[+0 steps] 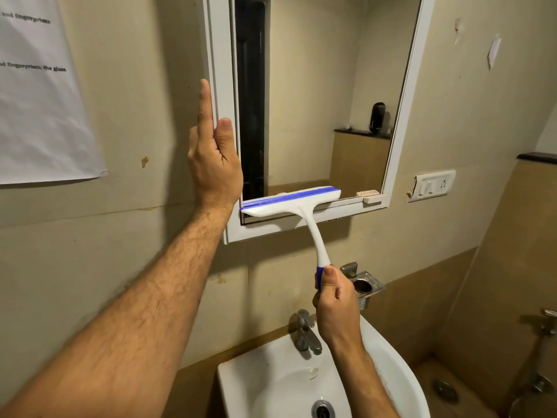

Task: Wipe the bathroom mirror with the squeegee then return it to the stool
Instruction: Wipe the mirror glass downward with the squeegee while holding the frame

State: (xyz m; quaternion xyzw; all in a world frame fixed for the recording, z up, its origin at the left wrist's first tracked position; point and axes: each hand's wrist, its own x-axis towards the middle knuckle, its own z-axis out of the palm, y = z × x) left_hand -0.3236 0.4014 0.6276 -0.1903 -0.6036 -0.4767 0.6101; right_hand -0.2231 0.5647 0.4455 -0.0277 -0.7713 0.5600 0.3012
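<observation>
Right hand (334,300) grips squeegee (297,203) at mirror (325,101) base; left hand (215,152) flat, fingers straight, on frame; tap (306,333), basin (241,372) below

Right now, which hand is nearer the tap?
Right. The right hand grips the squeegee handle just above the tap; the left hand rests high on the mirror frame.

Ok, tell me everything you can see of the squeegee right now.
The squeegee looks like white plastic, with a blue strip along its blade and a blue grip on the handle's end. Its wide head lies level against the bottom left of the mirror, just above the lower frame. The handle slants down and right into the right hand, which grips the blue end. The left hand does not touch it.
</observation>
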